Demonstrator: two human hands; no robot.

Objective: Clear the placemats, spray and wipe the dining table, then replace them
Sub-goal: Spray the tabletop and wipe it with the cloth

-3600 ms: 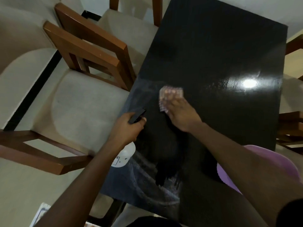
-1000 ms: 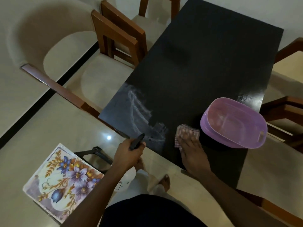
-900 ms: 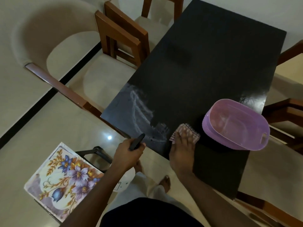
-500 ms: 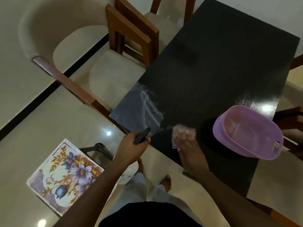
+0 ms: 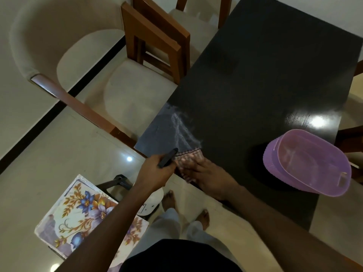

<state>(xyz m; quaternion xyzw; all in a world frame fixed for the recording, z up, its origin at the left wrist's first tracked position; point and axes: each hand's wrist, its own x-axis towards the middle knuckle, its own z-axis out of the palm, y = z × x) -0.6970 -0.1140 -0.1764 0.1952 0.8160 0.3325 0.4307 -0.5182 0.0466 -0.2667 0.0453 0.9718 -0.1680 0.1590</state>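
The black dining table (image 5: 255, 75) fills the upper right. A hazy patch of spray film (image 5: 167, 132) covers its near left corner. My right hand (image 5: 206, 173) lies flat on a pink checked cloth (image 5: 187, 158) at the table's near edge, beside that film. My left hand (image 5: 157, 169) is shut on a white spray bottle (image 5: 151, 201); its black trigger top pokes out above my fingers and the body hangs below my wrist. A floral placemat (image 5: 82, 213) lies on a stand at the lower left, off the table.
A purple plastic basin (image 5: 314, 165) sits on the table's near right corner, overhanging the edge. Wooden chairs with cream cushions (image 5: 137, 91) stand along the left side, another chair (image 5: 353, 138) at the right. My bare feet (image 5: 202, 216) stand on shiny tile.
My right hand has slid the cloth left along the near edge, from beside the basin to the sprayed corner. The left hand kept its hold on the bottle.
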